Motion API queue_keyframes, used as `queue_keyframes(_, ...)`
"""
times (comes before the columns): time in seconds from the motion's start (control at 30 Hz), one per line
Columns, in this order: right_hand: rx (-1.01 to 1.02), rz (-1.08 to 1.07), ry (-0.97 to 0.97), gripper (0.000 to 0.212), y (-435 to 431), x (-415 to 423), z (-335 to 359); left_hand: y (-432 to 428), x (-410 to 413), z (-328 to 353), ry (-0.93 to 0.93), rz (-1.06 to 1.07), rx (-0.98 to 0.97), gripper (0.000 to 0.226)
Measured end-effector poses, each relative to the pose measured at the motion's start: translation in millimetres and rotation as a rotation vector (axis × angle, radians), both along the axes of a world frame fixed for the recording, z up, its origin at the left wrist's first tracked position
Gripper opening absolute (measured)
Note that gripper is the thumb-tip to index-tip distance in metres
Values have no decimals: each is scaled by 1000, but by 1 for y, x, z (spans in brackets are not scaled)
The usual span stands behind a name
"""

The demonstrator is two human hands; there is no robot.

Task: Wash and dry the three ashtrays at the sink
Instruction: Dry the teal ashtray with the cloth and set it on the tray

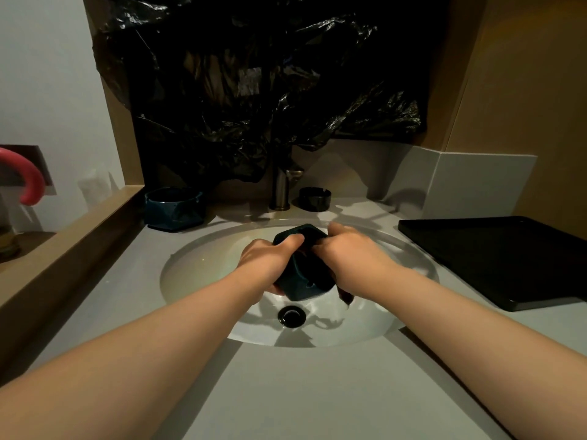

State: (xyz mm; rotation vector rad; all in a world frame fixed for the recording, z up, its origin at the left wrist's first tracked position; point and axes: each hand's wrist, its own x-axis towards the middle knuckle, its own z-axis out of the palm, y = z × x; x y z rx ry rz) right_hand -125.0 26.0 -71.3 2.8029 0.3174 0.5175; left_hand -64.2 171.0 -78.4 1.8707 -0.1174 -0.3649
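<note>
Dark teal faceted ashtray held over white sink basin, clamped in left hand fingers; right hand fingers curled on its rim. Larger teal ashtray and black round ashtray parked at surface back edge. One of three judged underway, drying pending.

held ashtray partly out of sight; black tray past right edge

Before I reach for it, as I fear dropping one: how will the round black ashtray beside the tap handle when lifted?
The black ashtray looks glossy, so probably slick. It seems thick glass or ceramic: likely rigid, heavy for its size, breakable. Low and wide on the counter, it should slide rather than tip.
</note>
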Motion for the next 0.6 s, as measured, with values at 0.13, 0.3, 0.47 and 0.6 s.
queue_keyframes(0.13,83,93,-23,32,-9,-6,5,1,1,2,55,51,15,53)
queue_keyframes(0.3,-118,243,-157,25,-7,-8,5,5,-5,3,161,-64,-48,49)
queue_keyframes(0.47,-218,108,-148,14,1,-5,12,1,-6,3,125,-35,-139,46)
queue_keyframes(0.6,-22,-119,67,18,5,-9,19,-5,-6,1,-26,3,13,47)
